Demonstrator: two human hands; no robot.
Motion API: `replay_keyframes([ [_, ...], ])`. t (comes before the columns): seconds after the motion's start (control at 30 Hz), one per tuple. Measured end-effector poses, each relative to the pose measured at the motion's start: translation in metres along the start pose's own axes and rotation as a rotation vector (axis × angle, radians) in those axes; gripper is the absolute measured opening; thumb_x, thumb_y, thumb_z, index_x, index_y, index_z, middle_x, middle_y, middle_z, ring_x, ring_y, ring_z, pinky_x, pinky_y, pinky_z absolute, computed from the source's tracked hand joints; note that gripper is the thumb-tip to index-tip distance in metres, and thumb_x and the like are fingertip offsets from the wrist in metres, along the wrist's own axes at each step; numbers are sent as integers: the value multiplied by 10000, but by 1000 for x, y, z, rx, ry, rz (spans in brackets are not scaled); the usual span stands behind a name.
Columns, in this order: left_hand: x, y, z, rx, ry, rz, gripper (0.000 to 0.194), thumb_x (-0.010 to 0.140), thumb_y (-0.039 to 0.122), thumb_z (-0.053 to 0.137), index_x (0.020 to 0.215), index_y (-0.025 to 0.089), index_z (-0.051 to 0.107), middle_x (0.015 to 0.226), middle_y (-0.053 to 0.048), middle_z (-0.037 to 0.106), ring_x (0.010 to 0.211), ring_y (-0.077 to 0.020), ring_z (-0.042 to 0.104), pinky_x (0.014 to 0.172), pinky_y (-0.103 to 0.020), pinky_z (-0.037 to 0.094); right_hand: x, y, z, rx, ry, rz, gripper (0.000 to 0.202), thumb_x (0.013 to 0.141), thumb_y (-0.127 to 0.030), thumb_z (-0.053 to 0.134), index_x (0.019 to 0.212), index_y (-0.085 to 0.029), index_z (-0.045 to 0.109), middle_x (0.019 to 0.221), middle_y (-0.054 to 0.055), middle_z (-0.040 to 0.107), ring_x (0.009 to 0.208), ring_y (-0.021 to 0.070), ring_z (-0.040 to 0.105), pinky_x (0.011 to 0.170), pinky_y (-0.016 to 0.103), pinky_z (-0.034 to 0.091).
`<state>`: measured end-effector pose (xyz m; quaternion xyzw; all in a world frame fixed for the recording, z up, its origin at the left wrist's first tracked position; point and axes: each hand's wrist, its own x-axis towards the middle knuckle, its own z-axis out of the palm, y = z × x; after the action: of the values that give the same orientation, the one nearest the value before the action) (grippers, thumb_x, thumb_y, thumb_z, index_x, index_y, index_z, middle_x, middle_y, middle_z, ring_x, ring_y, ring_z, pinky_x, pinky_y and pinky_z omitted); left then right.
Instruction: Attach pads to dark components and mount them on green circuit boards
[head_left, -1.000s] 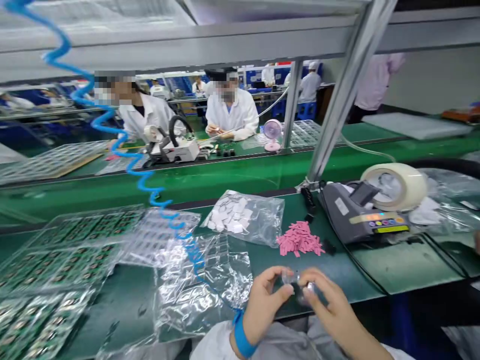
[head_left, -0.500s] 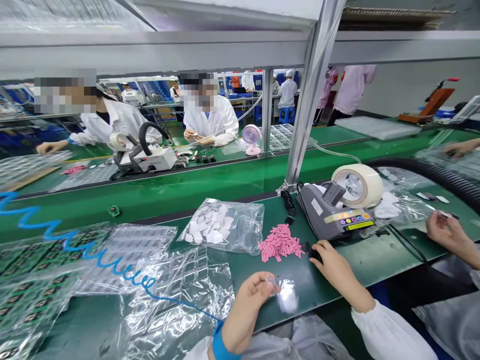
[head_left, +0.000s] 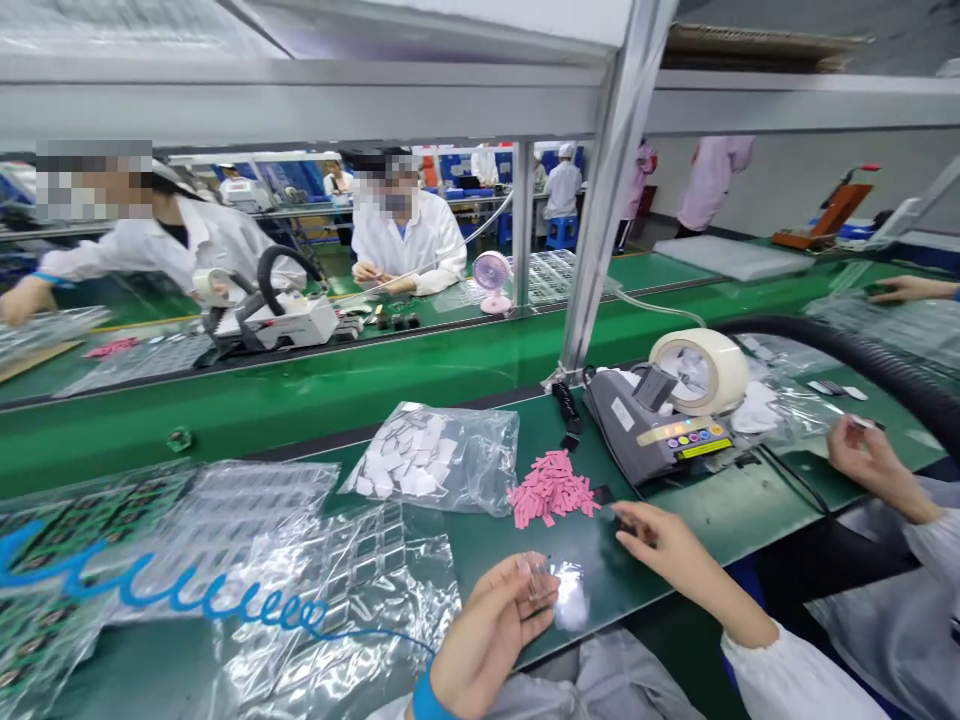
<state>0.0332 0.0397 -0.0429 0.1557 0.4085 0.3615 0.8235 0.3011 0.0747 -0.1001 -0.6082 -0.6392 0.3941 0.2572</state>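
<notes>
My left hand (head_left: 501, 610), with a blue wrist strap, holds a small clear plastic piece (head_left: 537, 577) between thumb and fingers above the front edge of the green table (head_left: 480, 535). To its right, my right hand (head_left: 652, 532) grips a small dark piece (head_left: 634, 525) at its fingertips. A heap of pink strips (head_left: 553, 488) lies just beyond and between the hands. Another dark piece (head_left: 602, 495) rests at the heap's right side. Behind my left hand is a clear bag of white squares (head_left: 409, 452).
A grey tape dispenser (head_left: 637, 430) with a large roll stands behind my right hand. Clear trays (head_left: 360, 560) and green circuit boards (head_left: 67, 520) lie left, under a coiled blue cord (head_left: 217, 605). A co-worker's hand (head_left: 874, 460) is at right.
My right hand has lifted off the table beside the pink heap with a dark piece. My left hand has turned, its fingers more spread around the clear piece. The view has shifted slightly.
</notes>
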Motion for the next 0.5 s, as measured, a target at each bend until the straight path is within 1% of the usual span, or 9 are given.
replay_keyframes([
  [0.07, 6, 0, 14, -25, -36, -96, 323, 649, 364, 744, 891, 185, 625, 811, -48, 702, 827, -167, 641, 791, -312, 441, -19, 12, -8, 213, -58, 41, 352, 727, -396, 634, 1003, -180, 669, 782, 37, 646, 628, 159, 564, 624, 312, 478],
  [0.1, 11, 0, 24, -31, -60, -153, 322, 647, 362, 748, 884, 183, 623, 806, -47, 701, 808, -165, 641, 777, -313, 445, -29, 22, -13, 321, -55, 72, 364, 696, -424, 669, 949, -163, 687, 734, 34, 646, 613, 158, 571, 604, 304, 482],
  [0.13, 16, -1, 37, -25, -85, -208, 314, 658, 367, 741, 880, 182, 619, 799, -44, 698, 791, -159, 638, 762, -311, 446, -38, 33, -17, 429, -17, 107, 393, 666, -459, 695, 903, -146, 695, 695, 33, 640, 592, 155, 573, 585, 298, 484],
  [0.17, 23, -2, 51, -1, -110, -257, 298, 682, 379, 722, 876, 181, 614, 791, -38, 693, 774, -149, 633, 748, -305, 446, -47, 45, -22, 533, 56, 144, 426, 650, -494, 705, 879, -135, 693, 676, 31, 634, 575, 148, 572, 572, 292, 484],
  [0.23, 38, -7, 84, 78, -149, -343, 263, 739, 404, 667, 861, 181, 600, 769, -18, 679, 732, -126, 620, 714, -287, 440, -64, 75, -33, 724, 295, 219, 440, 699, -531, 671, 884, -132, 664, 696, 19, 622, 569, 126, 569, 565, 276, 484],
  [0.3, 57, -18, 118, 164, -190, -403, 245, 775, 411, 627, 834, 176, 587, 749, -2, 661, 681, -105, 599, 685, -271, 429, -78, 105, -47, 885, 574, 298, 355, 823, -479, 588, 912, -137, 618, 763, 8, 614, 614, 109, 577, 584, 264, 494],
  [0.37, 78, -35, 148, 226, -235, -445, 248, 787, 411, 613, 805, 166, 582, 738, 3, 647, 643, -92, 579, 667, -264, 423, -90, 130, -60, 1021, 799, 368, 262, 896, -387, 532, 937, -134, 584, 825, 9, 606, 668, 109, 585, 601, 266, 508],
  [0.43, 102, -57, 172, 271, -268, -477, 266, 796, 417, 599, 773, 153, 577, 729, 1, 633, 620, -87, 564, 650, -259, 420, -101, 146, -72, 1140, 951, 409, 224, 910, -342, 523, 964, -132, 574, 861, 15, 600, 690, 113, 586, 599, 268, 516],
  [0.5, 128, -82, 192, 319, -288, -502, 282, 811, 416, 578, 739, 143, 564, 714, 2, 613, 603, -88, 548, 631, -260, 423, -108, 155, -81, 1246, 1053, 413, 205, 908, -319, 532, 983, -132, 572, 883, 19, 600, 704, 115, 591, 600, 265, 521],
])
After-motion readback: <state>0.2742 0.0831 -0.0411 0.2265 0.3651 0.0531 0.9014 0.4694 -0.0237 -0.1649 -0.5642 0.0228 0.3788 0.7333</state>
